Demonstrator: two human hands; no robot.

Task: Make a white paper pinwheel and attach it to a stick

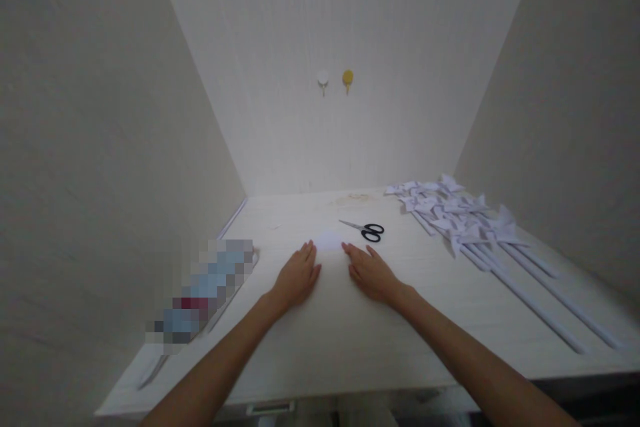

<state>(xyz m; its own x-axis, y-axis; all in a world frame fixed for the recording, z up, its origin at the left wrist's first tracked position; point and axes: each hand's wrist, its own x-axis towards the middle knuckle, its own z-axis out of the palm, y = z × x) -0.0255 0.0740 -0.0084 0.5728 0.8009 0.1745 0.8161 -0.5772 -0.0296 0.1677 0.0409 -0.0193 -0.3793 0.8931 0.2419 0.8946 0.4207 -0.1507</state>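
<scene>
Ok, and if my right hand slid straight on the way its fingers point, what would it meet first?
Your right hand would probably meet the small, faint white patch, apparently paper, just ahead; whether the fingertips already touch it is unclear. The black-handled scissors lie off that line.

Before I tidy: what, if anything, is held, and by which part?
Left hand and right hand grip nothing visible; whether they pin the pale paper is unclear.

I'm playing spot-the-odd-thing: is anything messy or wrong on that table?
Yes: a brownish mark on the white table, near the back wall. It stands out against the pale top, maybe a stain. The left-side pixelated thing I can't judge.
</scene>
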